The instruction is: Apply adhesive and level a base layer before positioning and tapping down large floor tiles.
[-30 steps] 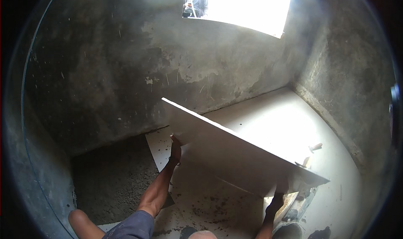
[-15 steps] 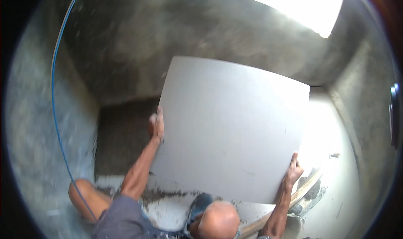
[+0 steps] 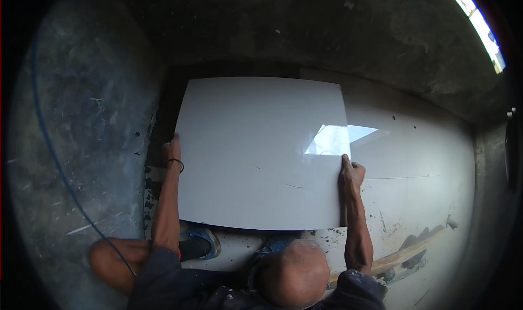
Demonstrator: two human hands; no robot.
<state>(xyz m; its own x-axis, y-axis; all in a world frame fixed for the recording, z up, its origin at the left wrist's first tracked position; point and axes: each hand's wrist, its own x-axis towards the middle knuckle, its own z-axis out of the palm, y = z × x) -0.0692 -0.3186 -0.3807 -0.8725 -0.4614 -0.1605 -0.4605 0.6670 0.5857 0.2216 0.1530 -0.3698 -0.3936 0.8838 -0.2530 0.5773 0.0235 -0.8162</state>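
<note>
I hold a large, smooth, light grey tile (image 3: 256, 152) by its two opposite side edges. At the left edge, my left hand (image 3: 171, 151) is closed on it, with a dark band round the wrist. My right hand (image 3: 353, 174) grips the right edge a little nearer to me, its thumb on the tile's rim. A bright reflection lies across the tile beside that hand. Most of the dark ground beneath is hidden by the tile; I cannot tell whether its underside touches the floor.
Pale floor tiles (image 3: 414, 168) with a thin joint lie to the right. Near the lower right rests a wooden strip (image 3: 406, 255) beside grey smears. A rough wall (image 3: 98, 119) rises at left, crossed by a blue cable (image 3: 52, 146). My sandalled foot (image 3: 204, 243) is close to the tile's near edge.
The tile has shifted left in view and turned squarer to me. Both hands keep their hold. The view has swung, so more of the pale floor at right shows.
</note>
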